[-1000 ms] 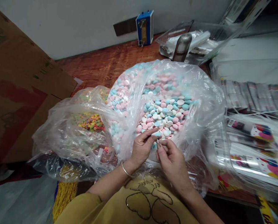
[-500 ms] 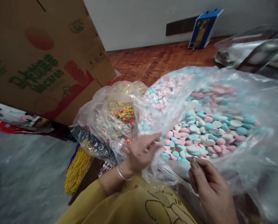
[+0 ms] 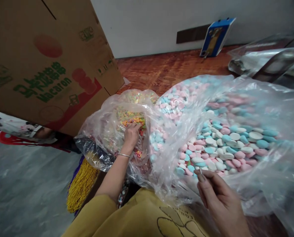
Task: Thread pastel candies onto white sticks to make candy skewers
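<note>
My left hand (image 3: pixel 132 134) reaches into a clear plastic bag (image 3: pixel 104 113), its fingers loosely apart on small ring-shaped candies (image 3: pixel 128 122) in yellow, orange and red. The fingertips are partly hidden among the rings. At the near edge of a larger clear bag (image 3: pixel 282 108), my right hand (image 3: pixel 218 194) is closed in a pinch on a thin pale stick, of which only a short end shows. That bag lies open over many flat oval candies (image 3: pixel 226 144) in pink, white and light blue. A small green piece (image 3: pixel 188 163) shows among them, left of my right fingertips.
A large printed cardboard box (image 3: pixel 50 65) rises at the left. Behind the bags, a blue device (image 3: pixel 217 37) stands on the reddish wooden table (image 3: pixel 161 70) by the wall. A dark handle (image 3: pixel 279 65) and clear plastic are at the right. Yellow fringe (image 3: pixel 82 186) hangs below left.
My left hand has moved left and away from me, from the edge of the large bag into the ring candies. My right hand keeps its pinch near the same place. The view has shifted slightly.
</note>
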Motion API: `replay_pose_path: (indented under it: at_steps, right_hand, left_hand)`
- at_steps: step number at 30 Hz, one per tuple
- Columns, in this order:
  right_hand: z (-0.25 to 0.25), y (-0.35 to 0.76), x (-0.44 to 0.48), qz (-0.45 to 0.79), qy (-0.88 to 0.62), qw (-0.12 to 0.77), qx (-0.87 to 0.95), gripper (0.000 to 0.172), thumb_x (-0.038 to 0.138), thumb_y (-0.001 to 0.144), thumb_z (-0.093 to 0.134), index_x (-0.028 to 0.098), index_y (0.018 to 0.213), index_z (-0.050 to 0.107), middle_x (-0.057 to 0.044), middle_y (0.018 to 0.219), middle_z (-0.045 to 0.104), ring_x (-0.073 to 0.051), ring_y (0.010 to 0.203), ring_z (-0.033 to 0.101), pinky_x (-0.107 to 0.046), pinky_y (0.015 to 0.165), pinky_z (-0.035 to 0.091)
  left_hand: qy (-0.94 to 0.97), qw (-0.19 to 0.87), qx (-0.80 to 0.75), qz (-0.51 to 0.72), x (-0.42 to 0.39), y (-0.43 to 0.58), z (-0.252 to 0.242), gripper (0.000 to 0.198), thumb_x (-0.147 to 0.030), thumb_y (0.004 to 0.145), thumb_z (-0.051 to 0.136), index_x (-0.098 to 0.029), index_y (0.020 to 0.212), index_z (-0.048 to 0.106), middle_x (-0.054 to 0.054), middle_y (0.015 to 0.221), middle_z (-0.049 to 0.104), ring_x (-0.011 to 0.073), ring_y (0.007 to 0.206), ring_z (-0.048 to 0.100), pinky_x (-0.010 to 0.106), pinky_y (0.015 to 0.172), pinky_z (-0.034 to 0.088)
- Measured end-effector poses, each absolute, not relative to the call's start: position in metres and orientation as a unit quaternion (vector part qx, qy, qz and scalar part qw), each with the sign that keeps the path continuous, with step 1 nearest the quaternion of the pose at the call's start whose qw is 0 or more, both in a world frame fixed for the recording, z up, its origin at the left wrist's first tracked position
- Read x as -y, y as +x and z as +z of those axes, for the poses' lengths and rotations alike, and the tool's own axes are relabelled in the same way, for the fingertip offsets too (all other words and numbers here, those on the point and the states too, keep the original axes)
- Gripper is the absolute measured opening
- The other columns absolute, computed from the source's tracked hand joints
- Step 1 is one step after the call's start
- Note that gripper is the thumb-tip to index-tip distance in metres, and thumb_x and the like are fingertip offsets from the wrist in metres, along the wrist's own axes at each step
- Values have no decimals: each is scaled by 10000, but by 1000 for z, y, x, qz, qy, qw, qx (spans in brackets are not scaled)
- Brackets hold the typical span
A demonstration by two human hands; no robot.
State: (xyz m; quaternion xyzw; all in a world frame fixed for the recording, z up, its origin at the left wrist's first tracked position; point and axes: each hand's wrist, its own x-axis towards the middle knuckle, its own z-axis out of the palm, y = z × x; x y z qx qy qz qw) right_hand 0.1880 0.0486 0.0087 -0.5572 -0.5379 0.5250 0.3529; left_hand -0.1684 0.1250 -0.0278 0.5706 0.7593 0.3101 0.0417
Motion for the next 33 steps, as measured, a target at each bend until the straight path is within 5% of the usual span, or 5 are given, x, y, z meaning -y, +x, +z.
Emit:
replay_pose_path:
  at_steps: [5,10,14,24,33]
  right_hand:
    - [18,181,-49,469,-531,367,603,321,506,953,612,216,1005,740,17,580,587,-142,493,538,-215,445,433]
    - [29,158,-54,431,-483,355,674,358,436,997,545,204,1172,754,14,593,658,-157,520,627,-224,521,513]
    - [35,141,-65,426,-444,352,705,345,353,1014,502,197,1200,748,-16,740,757,-158,592,689,-222,586,534]
    - [37,145,-72,432,-442,347,705,336,326,1013,488,181,1144,761,11,671,695,-132,512,595,-208,531,465]
    - [27,154,-62,509,-427,387,640,317,391,1048,480,199,1002,728,18,703,622,-114,557,508,-205,532,410]
  left_hand:
    - [482,80,-736,468,-115,-143,-4,144,-223,902,673,-213,971,799,89,1035,773,230,1033,657,398,1022,478]
    - [279,372,-609,643,-101,-89,31,326,-391,669,896,-160,876,797,9,717,711,90,587,544,214,581,434]
    - [227,505,-553,622,-93,-58,43,402,-402,565,957,-141,825,798,-1,630,669,68,533,514,198,516,381]
    - [347,464,-568,584,-84,-40,35,235,-366,749,869,-181,887,823,21,743,735,80,591,531,215,582,420]
    - [329,524,-525,585,-88,-36,54,306,-296,639,928,-169,872,774,-10,662,694,83,532,586,202,542,472]
